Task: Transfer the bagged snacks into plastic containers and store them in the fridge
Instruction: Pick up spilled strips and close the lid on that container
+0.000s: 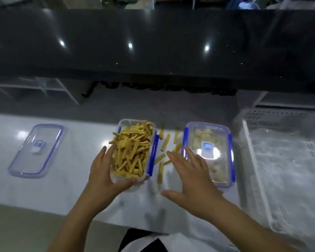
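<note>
Left hand (pixel 103 171) flat against the 8 o'clock corner of the open container (pixel 125 122) to steady it, holds empty, spread right hand (pixel 191 177) over spilled sticks (pixel 165 144) at 3 o'clock.

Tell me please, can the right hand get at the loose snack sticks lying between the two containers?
Probably yes. The right hand is open right beside the loose snack sticks on the counter, and nothing covers them.
</note>
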A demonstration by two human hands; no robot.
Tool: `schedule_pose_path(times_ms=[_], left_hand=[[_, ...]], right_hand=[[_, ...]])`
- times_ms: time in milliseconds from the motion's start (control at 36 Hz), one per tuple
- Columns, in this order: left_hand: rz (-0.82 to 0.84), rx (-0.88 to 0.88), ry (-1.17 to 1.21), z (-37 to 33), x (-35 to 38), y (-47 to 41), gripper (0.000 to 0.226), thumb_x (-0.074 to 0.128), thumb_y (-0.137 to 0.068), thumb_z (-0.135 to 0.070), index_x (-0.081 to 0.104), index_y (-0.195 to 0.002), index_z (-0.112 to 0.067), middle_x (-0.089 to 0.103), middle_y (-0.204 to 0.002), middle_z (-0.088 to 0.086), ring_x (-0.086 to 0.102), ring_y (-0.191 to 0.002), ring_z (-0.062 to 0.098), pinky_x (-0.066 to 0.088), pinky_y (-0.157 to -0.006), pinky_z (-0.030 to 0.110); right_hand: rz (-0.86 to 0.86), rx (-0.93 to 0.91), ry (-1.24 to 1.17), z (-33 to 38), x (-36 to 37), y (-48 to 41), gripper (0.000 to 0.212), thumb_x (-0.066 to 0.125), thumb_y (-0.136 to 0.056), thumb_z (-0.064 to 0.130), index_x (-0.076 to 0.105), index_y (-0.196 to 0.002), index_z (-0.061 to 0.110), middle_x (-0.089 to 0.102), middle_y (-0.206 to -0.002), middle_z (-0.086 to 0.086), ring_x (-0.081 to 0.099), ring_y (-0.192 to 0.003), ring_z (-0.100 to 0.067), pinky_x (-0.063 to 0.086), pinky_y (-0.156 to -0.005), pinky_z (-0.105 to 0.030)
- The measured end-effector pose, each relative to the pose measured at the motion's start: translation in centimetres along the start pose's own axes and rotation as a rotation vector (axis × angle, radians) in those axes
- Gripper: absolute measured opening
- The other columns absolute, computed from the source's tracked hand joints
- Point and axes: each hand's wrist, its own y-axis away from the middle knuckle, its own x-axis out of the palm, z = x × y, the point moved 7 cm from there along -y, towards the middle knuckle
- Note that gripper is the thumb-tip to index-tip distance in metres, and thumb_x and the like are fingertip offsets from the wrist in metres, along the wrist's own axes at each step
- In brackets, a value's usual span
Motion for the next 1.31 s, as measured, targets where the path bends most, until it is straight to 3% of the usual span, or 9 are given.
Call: schedule_pose_path(times_ms=[139, 278, 417, 611, 722, 806, 861, 1056, 1306], left_hand=[[0.071, 0.020, 0.138, 4.8, -0.4, -1.2, 0.113, 0.085, -0.062, -0.064, 0.023, -0.153, -0.043, 0.037, -0.156, -0.011, 0.036, -0.144, 0.018, 0.039, -0.113, 0.053], [0.101, 0.123, 0.183, 6.3, -1.4, -2.7, 0.103, 0.075, -0.055, -0.066, 0.005, -0.129, -0.082, 0.017, -0.125, -0.066, 0.021, -0.119, -0.035, 0.031, -0.099, 0.018], [0.274, 0.184, 0.368, 6.8, -0.9, -4.3, 0.106, 0.088, -0.065, -0.046, 0.020, -0.144, -0.062, 0.043, -0.138, -0.042, 0.045, -0.129, -0.013, 0.044, -0.097, 0.009], [0.288, 0.124, 0.488, 10.1, -3.9, -6.2, 0.101, 0.091, -0.067, -0.036, 0.023, -0.134, -0.071, 0.046, -0.126, -0.050, 0.048, -0.114, -0.025, 0.045, -0.074, -0.001], [0.262, -0.060, 0.521, 12.7, -5.7, -8.0, 0.094, 0.079, -0.071, -0.050, 0.028, -0.150, -0.048, 0.047, -0.137, -0.026, 0.049, -0.123, 0.000, 0.044, -0.086, 0.015], [0.232, -0.195, 0.599, 13.6, -6.6, -9.5, 0.048, 0.067, -0.081, -0.058, 0.060, -0.126, -0.045, 0.065, -0.122, -0.021, 0.061, -0.117, 0.009, 0.050, -0.078, 0.018], [0.258, -0.234, 0.683, 13.3, -7.1, -10.7, 0.022, 0.063, -0.090, -0.056, 0.072, -0.106, -0.042, 0.074, -0.108, -0.014, 0.068, -0.108, 0.013, 0.053, -0.078, 0.023], [0.478, -0.402, 0.725, 12.0, -6.8, -13.9, 0.058, 0.046, -0.093, -0.068, 0.070, -0.119, -0.022, 0.070, -0.109, 0.005, 0.066, -0.096, 0.024, 0.056, -0.080, 0.040], [0.508, -0.342, 0.744, 9.6, -8.3, -12.5, 0.065, 0.050, -0.076, -0.084, 0.072, -0.112, -0.034, 0.061, -0.115, 0.004, 0.063, -0.108, 0.029, 0.060, -0.073, 0.047]], right_hand=[[0.042, 0.071, 0.094, 2.9, 4.1, -3.0, 0.114, 0.061, -0.077, 0.070, -0.019, -0.153, 0.040, 0.002, -0.167, 0.009, -0.029, -0.147, -0.013, -0.015, -0.120, -0.049], [0.058, 0.164, 0.148, 3.7, 6.6, -5.5, 0.128, 0.063, -0.075, 0.074, -0.039, -0.142, 0.039, -0.001, -0.167, 0.007, -0.025, -0.149, -0.019, -0.016, -0.118, -0.049], [-0.027, 0.260, 0.026, 4.6, 7.2, -6.7, 0.121, 0.048, -0.060, 0.088, -0.042, -0.133, 0.051, 0.002, -0.167, 0.006, -0.009, -0.150, -0.017, 0.002, -0.121, -0.048], [-0.068, 0.233, -0.260, 8.2, 7.9, -10.3, 0.128, 0.076, -0.057, 0.071, -0.003, -0.154, 0.044, 0.026, -0.160, 0.010, 0.020, -0.149, -0.023, 0.023, -0.118, -0.053], [-0.095, 0.319, -0.745, 8.9, 8.0, -11.1, 0.082, 0.082, -0.071, 0.057, 0.035, -0.138, 0.055, 0.054, -0.129, 0.033, 0.053, -0.115, 0.014, 0.049, -0.081, -0.011], [-0.225, 0.567, -1.058, 7.4, 7.2, -11.0, 0.014, 0.069, -0.089, 0.045, 0.068, -0.103, 0.041, 0.071, -0.112, 0.008, 0.071, -0.091, -0.001, 0.054, -0.063, -0.015], [-0.257, 0.654, -1.123, 7.1, 6.2, -11.5, 0.020, 0.065, -0.089, 0.049, 0.075, -0.092, 0.032, 0.075, -0.103, 0.000, 0.073, -0.091, -0.016, 0.058, -0.068, -0.028], [-0.175, 0.843, -1.269, 7.0, 5.1, -13.9, 0.060, 0.055, -0.089, 0.064, 0.068, -0.114, 0.010, 0.070, -0.110, -0.011, 0.067, -0.094, -0.028, 0.054, -0.070, -0.036], [-0.272, 0.737, -1.298, 8.4, 3.6, -13.1, 0.043, 0.065, -0.087, 0.050, 0.071, -0.114, 0.017, 0.069, -0.112, -0.009, 0.067, -0.100, -0.027, 0.055, -0.076, -0.035]])
